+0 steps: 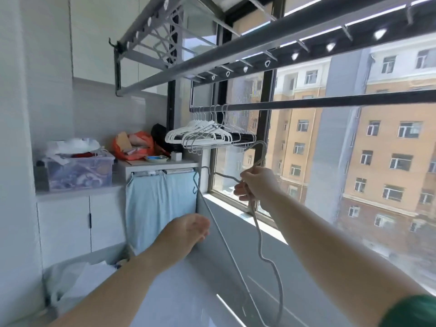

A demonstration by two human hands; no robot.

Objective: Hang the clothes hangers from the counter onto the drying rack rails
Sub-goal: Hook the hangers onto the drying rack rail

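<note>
The right hand (256,185) is curled round the neck of a grey hanger (258,233), fingers closed on the wire just under its hook (260,143), which points up and to the left. The hanger is in the air in front of the window (354,161), above the counter (188,291) and below the lower rail (330,102) of the drying rack. One shoulder juts left from the fist; the other trails down towards the counter. It is thin, pale grey and wavy along that lower arm, with what looks like a matte coating, so it should be light and sit still once hooked. The left hand (186,232) lies against a second hanger (219,234), whose hook stands up by the window frame. That hand is blurred, so I cannot tell whether its fingers pinch the wire or only touch it. The step in hand looks like the lift: hanger picked up, not yet on the rack. The next move calls for raising it until the hook clears the lower rail, then lowering the hook over the bar. A free stretch lies just right of the hung hangers (203,134) bunched at the rail's left end. Farther off, a clear storage box (80,171) and an orange bag (139,145) sit on the cabinets, with a blue cloth (160,204) hanging below.
</note>
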